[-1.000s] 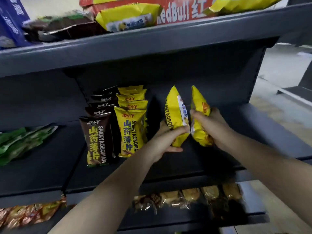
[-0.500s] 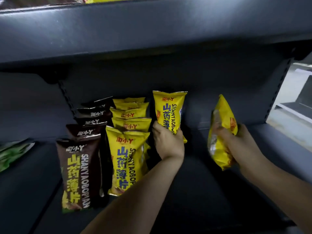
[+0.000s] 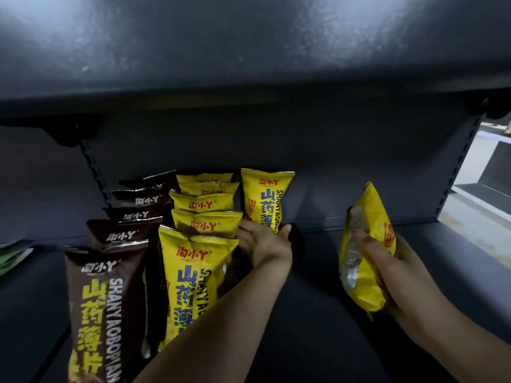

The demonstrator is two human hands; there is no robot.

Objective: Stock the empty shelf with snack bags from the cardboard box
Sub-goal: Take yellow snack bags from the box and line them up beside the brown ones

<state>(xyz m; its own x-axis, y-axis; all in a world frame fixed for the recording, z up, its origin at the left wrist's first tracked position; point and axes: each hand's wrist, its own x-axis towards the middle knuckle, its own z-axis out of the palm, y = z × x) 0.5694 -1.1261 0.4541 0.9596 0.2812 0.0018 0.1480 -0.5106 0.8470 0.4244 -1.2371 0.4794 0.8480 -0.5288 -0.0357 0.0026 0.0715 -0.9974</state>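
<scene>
Grey-painted steel makes up the shelf board [image 3: 318, 313], its back panel [image 3: 345, 161] and the slotted upright post [image 3: 95, 172] at the left. Another board of the same metal [image 3: 249, 51] overhangs closely, filling the top of the view. Flat green packets [image 3: 11, 255] lie at the far left edge. Two rows stand on the shelf board side by side, running front to back — brown foil snack bags [image 3: 102, 308] on the left, yellow foil snack bags [image 3: 193, 277] on the right. Just right of the yellow row, at the back panel, an upright yellow snack bag [image 3: 265, 197] faces forward. The left hand [image 3: 262, 244] is wrapped round its lower part, thumb on its right edge. Well apart to the right, the right hand [image 3: 392, 275] grips a second yellow snack bag [image 3: 362, 244] edge-on and slightly tilted, fingers curled across its silvery back — whether its lower end touches the shelf board cannot be told.
</scene>
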